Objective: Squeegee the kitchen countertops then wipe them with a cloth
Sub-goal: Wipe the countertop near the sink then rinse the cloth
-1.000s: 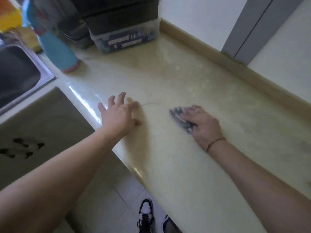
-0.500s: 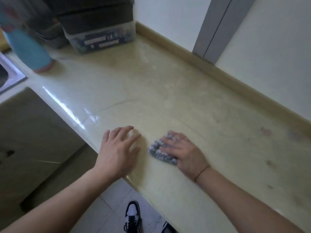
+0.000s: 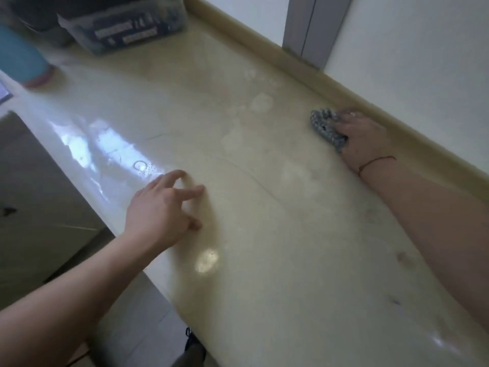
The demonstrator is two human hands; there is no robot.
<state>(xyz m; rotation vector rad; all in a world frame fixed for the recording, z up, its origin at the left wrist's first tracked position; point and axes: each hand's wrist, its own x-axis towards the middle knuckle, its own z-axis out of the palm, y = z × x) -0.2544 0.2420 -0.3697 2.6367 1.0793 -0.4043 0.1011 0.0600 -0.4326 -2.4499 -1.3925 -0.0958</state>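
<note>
The cream countertop (image 3: 264, 234) is glossy and streaked with wet patches. My right hand (image 3: 362, 136) is far back on it, next to the raised back ledge (image 3: 412, 133), and holds a bunched grey-blue cloth (image 3: 324, 125) down against the surface. The cloth sticks out to the left of my fingers; the rest is hidden under my palm. My left hand (image 3: 161, 210) rests near the front edge with loose, spread fingers touching the counter, holding nothing. No squeegee is in view.
A blue bottle with a pink base (image 3: 21, 62) stands at the far left. A clear plastic box (image 3: 121, 30) sits at the back left under dark containers. A grey frame (image 3: 309, 27) meets the ledge. Cabinet fronts (image 3: 34, 207) and floor lie below the front edge.
My right hand has slid the cloth from the front of the counter back and to the right, up to the ledge. My left hand stays near the front edge. The view shifted right.
</note>
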